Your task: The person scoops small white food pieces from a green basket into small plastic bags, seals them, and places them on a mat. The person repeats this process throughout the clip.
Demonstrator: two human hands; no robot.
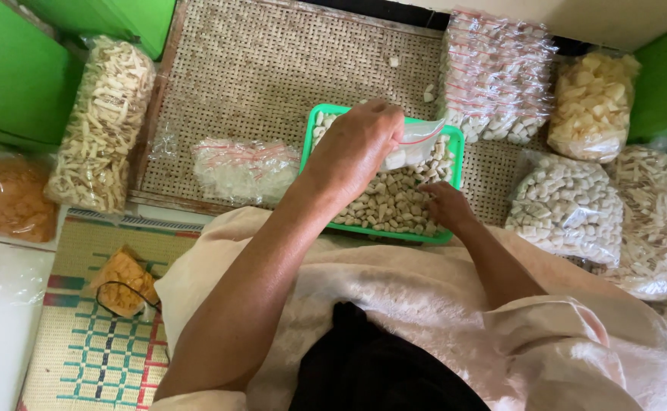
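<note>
Green tray [308, 131] part hid | L hand [356, 144] fingers pinch clear bag [419, 141] | R hand [444, 205] fingers buried in white chunks [394, 202], grip unclear

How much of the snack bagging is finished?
Done: a pile of small filled bags lies on the woven mat. In hand: the left hand holds a small open bag while the right hand reaches into the green tray. Left: many pale pieces fill the tray.

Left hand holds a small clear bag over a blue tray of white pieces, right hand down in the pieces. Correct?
Not quite: the tray is green, not blue, as the head view shows. The left hand holds the small clear bag over it, and the right hand is in the white pieces.
</note>
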